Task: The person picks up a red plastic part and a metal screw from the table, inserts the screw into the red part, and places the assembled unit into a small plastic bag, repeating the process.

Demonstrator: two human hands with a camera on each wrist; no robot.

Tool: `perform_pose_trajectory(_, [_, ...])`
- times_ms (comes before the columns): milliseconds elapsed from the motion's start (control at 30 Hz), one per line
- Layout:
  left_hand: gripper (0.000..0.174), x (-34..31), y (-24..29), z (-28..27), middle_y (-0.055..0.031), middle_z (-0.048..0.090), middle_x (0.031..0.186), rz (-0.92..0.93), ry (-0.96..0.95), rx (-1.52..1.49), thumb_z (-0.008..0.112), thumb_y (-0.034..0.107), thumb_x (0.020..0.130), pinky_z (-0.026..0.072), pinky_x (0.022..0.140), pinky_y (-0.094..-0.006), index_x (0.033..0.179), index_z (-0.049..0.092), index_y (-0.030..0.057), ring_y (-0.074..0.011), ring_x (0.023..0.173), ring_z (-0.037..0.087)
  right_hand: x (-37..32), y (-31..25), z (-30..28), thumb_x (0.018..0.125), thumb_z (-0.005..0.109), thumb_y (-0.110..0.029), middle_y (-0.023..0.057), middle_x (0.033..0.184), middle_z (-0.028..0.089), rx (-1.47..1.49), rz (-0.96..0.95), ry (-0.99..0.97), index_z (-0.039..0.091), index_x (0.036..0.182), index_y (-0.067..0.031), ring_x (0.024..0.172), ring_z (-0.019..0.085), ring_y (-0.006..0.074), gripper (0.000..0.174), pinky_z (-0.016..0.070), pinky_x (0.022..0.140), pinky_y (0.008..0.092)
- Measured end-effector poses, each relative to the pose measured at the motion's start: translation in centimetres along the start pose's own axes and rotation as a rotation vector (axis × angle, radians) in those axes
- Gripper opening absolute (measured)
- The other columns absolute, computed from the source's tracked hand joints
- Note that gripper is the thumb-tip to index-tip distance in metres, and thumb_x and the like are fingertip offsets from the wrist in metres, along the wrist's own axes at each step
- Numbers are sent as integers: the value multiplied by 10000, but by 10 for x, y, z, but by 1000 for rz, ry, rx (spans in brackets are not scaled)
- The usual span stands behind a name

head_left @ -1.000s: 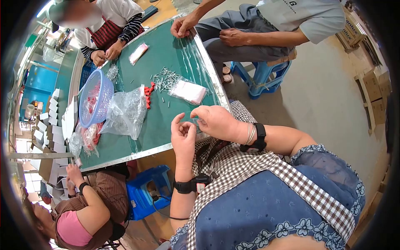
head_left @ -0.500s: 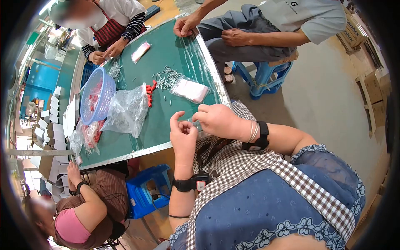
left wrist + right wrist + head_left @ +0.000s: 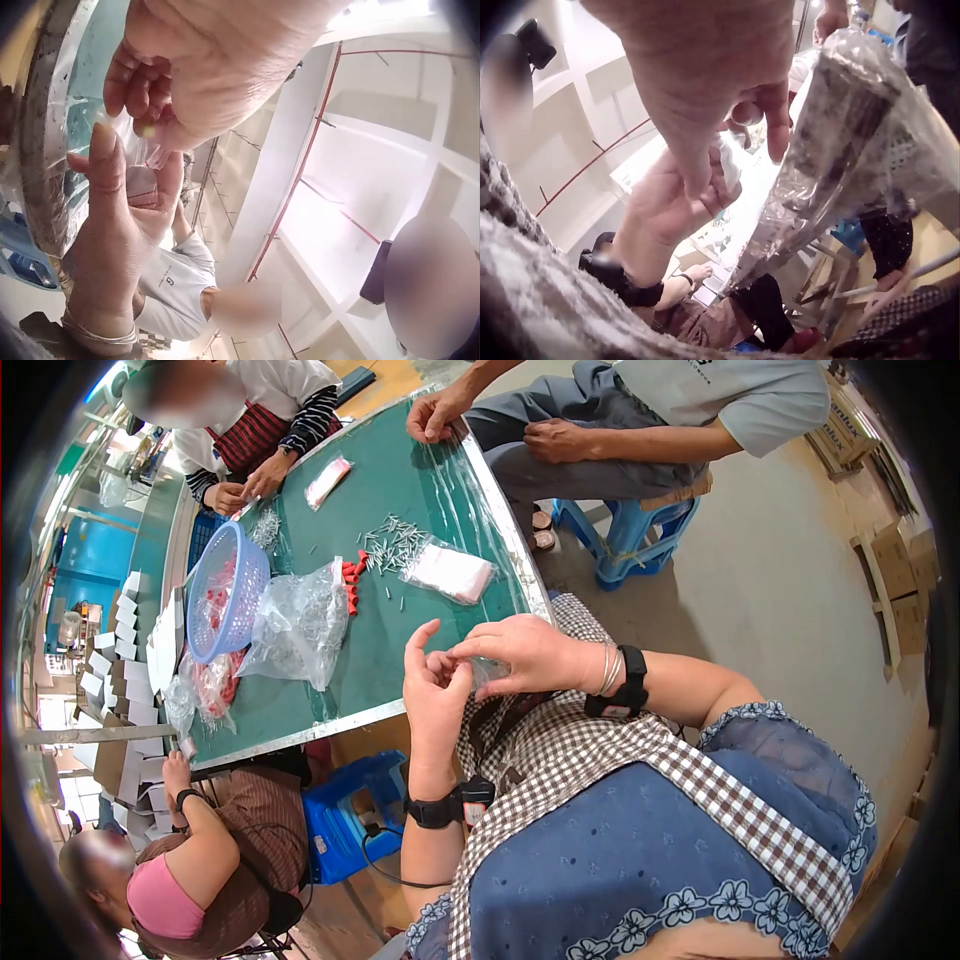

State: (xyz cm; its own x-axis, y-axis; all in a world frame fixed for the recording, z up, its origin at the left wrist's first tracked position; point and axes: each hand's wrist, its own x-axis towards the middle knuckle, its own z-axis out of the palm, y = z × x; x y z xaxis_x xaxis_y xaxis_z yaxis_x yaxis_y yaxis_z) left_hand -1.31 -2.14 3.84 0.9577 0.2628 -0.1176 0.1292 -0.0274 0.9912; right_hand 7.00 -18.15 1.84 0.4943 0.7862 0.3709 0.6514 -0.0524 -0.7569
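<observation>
Both hands meet over the near table edge. In the head view, a small clear plastic bag (image 3: 487, 673) shows under the fingers of my right hand (image 3: 540, 655), which pinches it. My left hand (image 3: 436, 685) has its index finger raised and its other fingers curled at the bag's edge. The left wrist view shows the clear plastic (image 3: 135, 146) between my left hand (image 3: 214, 67) above and my right hand (image 3: 120, 217) below. From the right wrist, my right hand (image 3: 712, 90) partly covers whitish plastic (image 3: 731, 161) at my left hand's (image 3: 667, 210) fingers.
On the green table (image 3: 380, 660) lie metal screws (image 3: 392, 545), red plugs (image 3: 352, 582), a packet of small bags (image 3: 450, 572), another packet (image 3: 328, 482), a large clear bag (image 3: 295, 625) and a blue basket (image 3: 228, 592). Three other people sit around it.
My right hand's fingers have stretched toward my left hand, its thumb now lower, and more of the clear bag shows between them. My left index finger has straightened a little.
</observation>
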Motion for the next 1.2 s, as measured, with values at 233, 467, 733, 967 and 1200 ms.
perform_pose_trajectory(233, [498, -2, 3, -2, -1, 594, 793, -58, -9, -14, 571, -73, 867, 438, 634, -181, 1332, 415, 15, -46, 703, 538, 0, -8, -9, 719, 802, -295, 81, 936, 632, 72, 77, -76, 626, 1149, -98, 878, 643, 277, 505, 515, 730, 371])
perform_pose_trajectory(467, [272, -10, -9, -13, -30, 599, 854, 101, -19, 102, 562, -32, 898, 440, 655, -222, 1167, 564, 9, -84, 775, 562, -3, -2, -6, 740, 793, -276, 90, 925, 626, 242, 168, 28, 631, 1159, -80, 833, 628, 244, 490, 512, 715, 336])
perform_pose_trajectory(733, [176, -10, 4, -17, -137, 610, 849, 406, -232, 671, 626, 0, 821, 484, 656, -355, 987, 671, 35, -296, 732, 603, -1, -2, -2, 750, 777, -255, 116, 980, 657, 249, 169, -38, 639, 1147, -40, 888, 638, 266, 472, 511, 769, 354])
perform_pose_trajectory(967, [176, -8, 12, -14, -114, 603, 805, 384, -200, 693, 669, 14, 799, 472, 624, -332, 973, 682, 40, -254, 682, 588, -2, 1, -1, 759, 774, -279, 101, 949, 657, 197, 176, -12, 648, 1119, -47, 898, 639, 275, 446, 502, 777, 363])
perform_pose_trajectory(1200, [112, 49, -7, -55, -85, 625, 777, 220, 115, 478, 673, 36, 816, 462, 616, -288, 925, 684, 14, -175, 684, 578, -3, 11, 1, 787, 777, -305, 71, 909, 649, 266, 244, 97, 656, 1121, -78, 875, 624, 232, 422, 494, 770, 335])
